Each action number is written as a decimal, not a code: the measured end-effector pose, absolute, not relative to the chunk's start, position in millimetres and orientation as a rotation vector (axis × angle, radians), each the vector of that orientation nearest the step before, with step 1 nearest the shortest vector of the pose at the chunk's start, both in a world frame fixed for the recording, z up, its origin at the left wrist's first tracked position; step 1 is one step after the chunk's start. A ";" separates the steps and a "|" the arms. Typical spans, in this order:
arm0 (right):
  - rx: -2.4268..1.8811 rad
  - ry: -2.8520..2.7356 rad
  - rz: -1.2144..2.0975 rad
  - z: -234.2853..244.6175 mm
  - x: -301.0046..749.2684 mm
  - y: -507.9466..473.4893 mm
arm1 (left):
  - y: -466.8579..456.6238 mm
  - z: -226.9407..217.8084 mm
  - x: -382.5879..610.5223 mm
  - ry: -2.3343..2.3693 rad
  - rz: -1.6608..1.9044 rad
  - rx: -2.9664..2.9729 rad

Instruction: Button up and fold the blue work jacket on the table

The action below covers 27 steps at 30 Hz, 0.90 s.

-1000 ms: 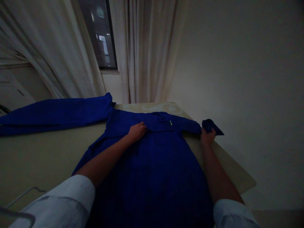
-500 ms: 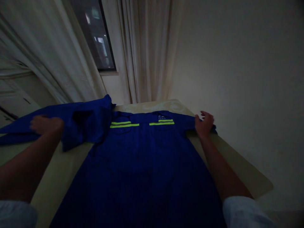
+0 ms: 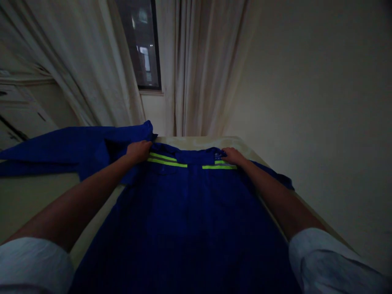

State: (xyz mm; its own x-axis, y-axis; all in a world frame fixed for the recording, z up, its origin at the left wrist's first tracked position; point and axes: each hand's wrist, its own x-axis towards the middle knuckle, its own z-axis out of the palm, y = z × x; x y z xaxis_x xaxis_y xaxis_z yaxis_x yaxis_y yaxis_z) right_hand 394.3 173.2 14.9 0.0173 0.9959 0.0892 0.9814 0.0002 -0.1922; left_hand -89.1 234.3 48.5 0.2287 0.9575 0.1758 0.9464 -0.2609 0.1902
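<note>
A blue work jacket [image 3: 190,204] with yellow-green reflective stripes across the chest lies spread front up, its collar at the far side. My left hand [image 3: 139,151] is closed on the cloth at the jacket's left shoulder, beside the stripe. At the opposite shoulder, next to a small white print, my right hand [image 3: 234,156] has its fingers closed on the fabric. Both thumbs and some fingertips are hard to make out in the dim light. More blue cloth [image 3: 70,143] lies in folds beyond my left forearm; whether it is a separate garment I cannot tell.
The jacket lies on a pale patterned table [image 3: 199,142]. Behind it hang beige curtains [image 3: 196,73] beside a dark window [image 3: 142,45]. A plain wall [image 3: 315,102] runs along the right, and a white cabinet [image 3: 24,110] stands at the far left.
Both hands have moved inward, the left from over the folded blue cloth and the right from the sleeve, and have taken hold of the jacket's shoulders. The view has shifted slightly left.
</note>
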 end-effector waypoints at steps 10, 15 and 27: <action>-1.696 -1.939 -0.118 41.4 317.8 184.5 | 182.7 86.9 -71.6 1.972 0.614 2.460; -1.636 -2.326 0.209 -2.4 299.9 63.6 | 76.4 10.8 -83.6 1.655 0.154 2.685; -1.727 -2.456 0.244 -25.0 319.2 -132.2 | -66.6 -47.3 -91.1 1.615 0.227 2.670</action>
State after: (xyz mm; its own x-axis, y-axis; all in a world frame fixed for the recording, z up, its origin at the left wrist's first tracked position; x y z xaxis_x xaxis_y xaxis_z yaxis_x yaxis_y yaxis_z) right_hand 319.2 -132.2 -25.0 -0.3373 0.9413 0.0130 0.9204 0.3326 -0.2053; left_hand -91.1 -66.6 -47.3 0.4564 0.8820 0.1171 0.8801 -0.4668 0.0862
